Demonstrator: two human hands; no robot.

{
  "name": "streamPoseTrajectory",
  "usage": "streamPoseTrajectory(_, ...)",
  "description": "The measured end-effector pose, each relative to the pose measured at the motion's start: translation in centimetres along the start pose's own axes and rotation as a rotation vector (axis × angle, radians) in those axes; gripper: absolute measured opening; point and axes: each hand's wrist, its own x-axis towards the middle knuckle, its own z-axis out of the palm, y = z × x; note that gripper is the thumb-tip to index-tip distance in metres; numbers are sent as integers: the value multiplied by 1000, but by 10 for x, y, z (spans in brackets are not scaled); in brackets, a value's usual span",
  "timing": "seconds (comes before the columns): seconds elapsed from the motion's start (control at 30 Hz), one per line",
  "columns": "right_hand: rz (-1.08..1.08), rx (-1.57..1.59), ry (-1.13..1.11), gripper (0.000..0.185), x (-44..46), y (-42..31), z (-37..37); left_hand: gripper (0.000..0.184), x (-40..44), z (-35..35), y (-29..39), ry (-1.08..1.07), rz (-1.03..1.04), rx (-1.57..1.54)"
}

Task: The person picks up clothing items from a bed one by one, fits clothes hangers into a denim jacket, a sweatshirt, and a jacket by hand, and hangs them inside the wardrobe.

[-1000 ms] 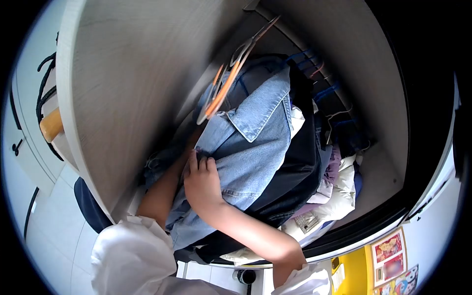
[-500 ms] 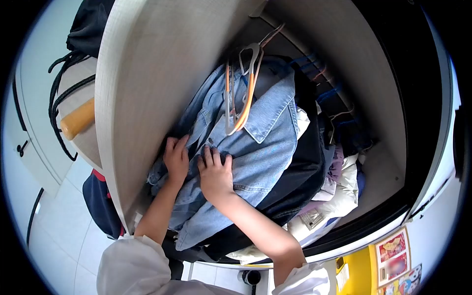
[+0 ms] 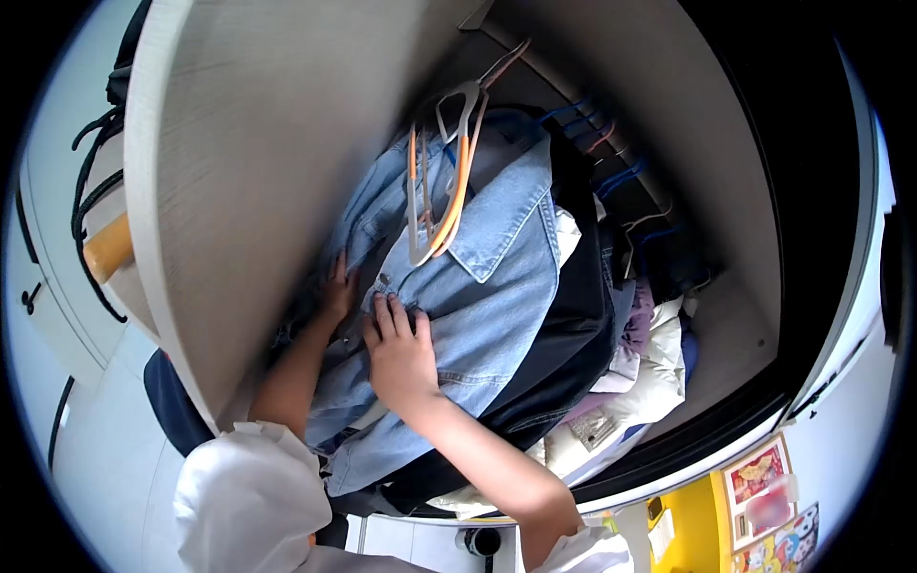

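A light blue denim jacket [image 3: 478, 315] hangs among other clothes inside a wardrobe. My right hand [image 3: 401, 358] lies on its front near the button edge, fingers spread. Further left, my left hand [image 3: 339, 289] touches the jacket's other side, close to the wardrobe's side panel; its fingers are apart and partly in shadow. Orange and grey hangers [image 3: 454, 191] hang from the rail just above the collar, with nothing on their visible lower parts.
The wooden side panel [image 3: 248, 191] stands close on the left. Black clothing [image 3: 583, 329], a cream padded garment [image 3: 630, 401] and blue hangers [image 3: 621, 179] are to the right. A yellow shelf unit [image 3: 693, 525] is at the lower right.
My left hand, hidden behind the jacket edge at first, came out and now rests further along the jacket's left side. The hangers have swung to hang more upright. The view has shifted slightly.
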Motion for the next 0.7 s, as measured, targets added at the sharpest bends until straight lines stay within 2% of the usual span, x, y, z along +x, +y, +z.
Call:
streamPoseTrajectory(0.07, -10, -16, 6, 50, 0, 1, 5, 62, 4, 3, -3, -15, -1, 55)
streamPoseTrajectory(0.1, -9, -30, 6, 50, 0, 0, 5, 62, 5, 7, -4, -176, -22, 131)
streamPoseTrajectory(0.13, -3, -45, -12, 50, 1, -1, 2, 62, 5, 11, -6, -229, -4, 153)
streamPoseTrajectory(0.27, 11, -75, -121, 49, 14, -8, -6, 62, -14, 12, -17, -245, 45, -138)
streamPoseTrajectory(0.4, -26, -134, -232, 48, 23, -12, -1, 62, -52, -26, -8, -273, -26, -534)
streamPoseTrajectory(0.47, -12, -109, -169, 47, 23, -10, 12, 62, -74, -53, 7, -233, -65, -659)
streamPoseTrajectory(0.5, -4, -102, -160, 46, 23, -10, 14, 57, -86, -71, 19, -173, -74, -672)
streamPoseTrajectory(0.6, 13, -94, -167, 46, 23, -10, 8, 49, -131, -105, 31, 137, 162, -456)
streamPoseTrajectory(0.67, 23, -73, -156, 46, 22, -11, 6, 46, -170, -130, 54, 196, 196, -334)
streamPoseTrajectory(0.7, 40, -31, -73, 43, 20, -13, 7, 44, -187, -135, 60, 224, 212, -276)
